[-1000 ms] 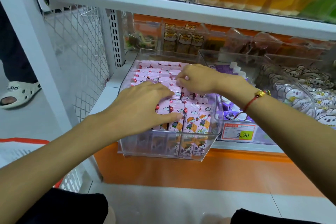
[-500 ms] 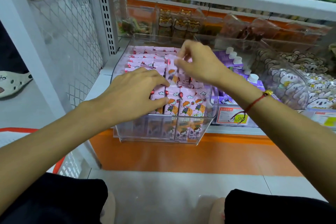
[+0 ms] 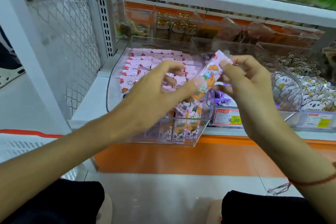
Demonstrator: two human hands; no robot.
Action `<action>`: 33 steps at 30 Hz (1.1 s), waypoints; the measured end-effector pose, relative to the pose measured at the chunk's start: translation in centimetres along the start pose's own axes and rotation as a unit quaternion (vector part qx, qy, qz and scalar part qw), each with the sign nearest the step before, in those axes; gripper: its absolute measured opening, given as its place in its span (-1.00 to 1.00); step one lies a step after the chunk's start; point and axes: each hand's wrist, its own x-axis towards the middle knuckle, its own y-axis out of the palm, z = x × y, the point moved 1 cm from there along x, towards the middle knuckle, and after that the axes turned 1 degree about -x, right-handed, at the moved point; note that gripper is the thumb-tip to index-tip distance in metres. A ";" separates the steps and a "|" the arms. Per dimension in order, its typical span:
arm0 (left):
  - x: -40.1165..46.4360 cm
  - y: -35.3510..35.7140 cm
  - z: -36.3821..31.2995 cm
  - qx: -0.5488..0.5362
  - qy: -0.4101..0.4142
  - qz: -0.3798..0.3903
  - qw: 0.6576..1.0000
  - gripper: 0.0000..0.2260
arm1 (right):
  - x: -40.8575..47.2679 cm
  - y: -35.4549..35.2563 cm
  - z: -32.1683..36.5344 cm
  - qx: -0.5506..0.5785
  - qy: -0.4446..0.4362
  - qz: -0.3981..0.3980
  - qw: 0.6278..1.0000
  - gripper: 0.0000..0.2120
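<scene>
Shelving point(image 3: 87, 107) of white board carries a row of clear bins, and the work is the tidying of the stock in the leftmost one, the clear bin point(image 3: 112, 85), which juts forward off the shelf edge. Inside it the rows of packets point(image 3: 145, 60) stand upright and close-packed from the back wall to the front, the front ones showing through the bin's face.

My reading is that one packet is out of its row and between the two hands, being turned or checked before it goes back in. The left hand point(image 3: 154, 92) hovers over the middle of the bin with its fingers loosely curled and holding nothing. Only its thumb reaches right and lies against the lower end of the packet, so it steadies rather than grips. The right hand point(image 3: 245, 85) is over the bin's right wall and pinches the pink packet point(image 3: 209, 72) near its upper end between thumb and fingertips.

That packet hangs tilted, top end up and to the right, bottom end down and to the left, above the right front part of the bin and clear of the rows below it. Motion blur hides the finer detail of the grip.

The next move seems to call for bringing the packet upright, finding a gap in the rows, and sliding it down without knocking its neighbours over. A price tag point(image 3: 228, 117) sits on the shelf edge just right of the bin, under the next one
</scene>
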 end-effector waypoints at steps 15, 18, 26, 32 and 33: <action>-0.9 1.5 0.2 -0.030 0.019 -0.043 0.998 -0.71 | -0.2 0.3 -0.8 0.066 0.085 0.137 0.985 -0.93; -1.0 1.6 0.0 0.013 0.039 -0.053 0.998 -0.72 | -0.9 0.5 -0.7 0.037 0.040 0.138 0.989 -0.85; -1.0 1.3 -0.5 0.073 0.110 -0.099 0.986 -0.60 | -1.7 1.3 -0.7 -0.013 -0.038 0.074 0.997 -0.74; 0.0 0.7 0.0 -0.135 -0.008 0.019 0.991 -0.70 | -0.5 -0.2 -0.5 -0.046 0.012 0.146 0.988 -0.71; 0.1 0.6 0.1 -0.163 -0.041 0.044 0.985 -0.70 | -0.3 -0.4 -0.6 -0.054 0.023 0.145 0.988 -0.71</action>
